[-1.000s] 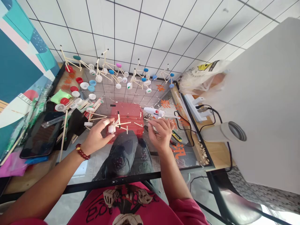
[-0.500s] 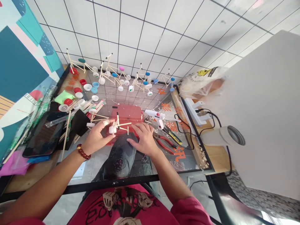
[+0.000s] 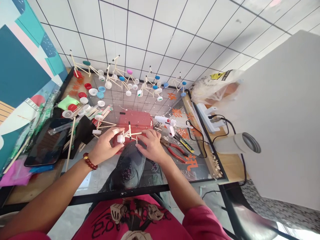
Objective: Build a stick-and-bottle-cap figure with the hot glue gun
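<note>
Counting one stick model (image 3: 129, 130) between the hands, just over one red case (image 3: 136, 117), with one white cap (image 3: 120, 139) plain at its left end. On the glass tabletop (image 3: 107, 181), to the right: one white glue gun (image 3: 163, 120), one pair of pliers (image 3: 166, 143), one yellow-and-black knife (image 3: 186, 145). To the left: one dark phone (image 3: 45, 146), three loose red caps (image 3: 82, 95), two light blue caps (image 3: 100, 95). Along the wall, several finished-looking models (image 3: 108, 83), too overlapped for a sure count. Hard to make out, too: the model's far joints, half covered by fingers, and the number of sticks (image 3: 110, 111) in the left-hand pile. Cut off at the frame's edges: both sleeves. Left hand (image 3: 105, 146) palm inward, forefinger bandaged, forefinger and thumb narrowly curved around the capped end, holding it. Right hand (image 3: 152, 145) reaching in from the other side, back up, fingers bent, thumb below, narrowly spaced about the model's right end; impossible to tell whether gripping or merely touching.
</note>
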Demonstrator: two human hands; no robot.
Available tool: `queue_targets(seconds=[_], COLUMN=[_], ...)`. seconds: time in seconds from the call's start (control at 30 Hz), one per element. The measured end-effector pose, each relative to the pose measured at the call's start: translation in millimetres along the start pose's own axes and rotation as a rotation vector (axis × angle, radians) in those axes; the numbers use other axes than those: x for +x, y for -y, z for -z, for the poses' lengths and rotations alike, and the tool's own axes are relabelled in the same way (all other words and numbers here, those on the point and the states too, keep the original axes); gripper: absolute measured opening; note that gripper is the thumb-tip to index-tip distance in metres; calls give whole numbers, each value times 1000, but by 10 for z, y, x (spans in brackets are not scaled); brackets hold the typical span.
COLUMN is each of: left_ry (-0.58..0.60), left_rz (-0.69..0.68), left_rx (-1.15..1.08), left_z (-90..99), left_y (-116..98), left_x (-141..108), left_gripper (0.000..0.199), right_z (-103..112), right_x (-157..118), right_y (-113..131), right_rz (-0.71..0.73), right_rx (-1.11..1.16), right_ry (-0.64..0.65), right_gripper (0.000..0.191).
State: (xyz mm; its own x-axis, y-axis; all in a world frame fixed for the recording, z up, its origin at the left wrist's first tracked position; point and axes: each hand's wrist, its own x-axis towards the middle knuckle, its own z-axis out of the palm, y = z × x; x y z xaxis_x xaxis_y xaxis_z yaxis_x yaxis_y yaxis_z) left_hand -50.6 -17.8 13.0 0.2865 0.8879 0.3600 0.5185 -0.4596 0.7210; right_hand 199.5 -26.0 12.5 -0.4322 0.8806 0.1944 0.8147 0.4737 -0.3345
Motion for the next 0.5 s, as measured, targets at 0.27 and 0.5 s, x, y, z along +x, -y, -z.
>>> queue_targets(seconds=[0.27,0.5], left_ry=[17,24], left_rz=[4,7], left_rx=[1,17], left_z=[-1,0], left_y=[-9,4], left_x=[10,-3], left_gripper=[45,45], right_z=[2,1], right_x=[15,3], right_y=[1,-14], right_rz=[-11,2], right_rx=[30,60], right_ry=[-13,-12], right_gripper=[31,31])
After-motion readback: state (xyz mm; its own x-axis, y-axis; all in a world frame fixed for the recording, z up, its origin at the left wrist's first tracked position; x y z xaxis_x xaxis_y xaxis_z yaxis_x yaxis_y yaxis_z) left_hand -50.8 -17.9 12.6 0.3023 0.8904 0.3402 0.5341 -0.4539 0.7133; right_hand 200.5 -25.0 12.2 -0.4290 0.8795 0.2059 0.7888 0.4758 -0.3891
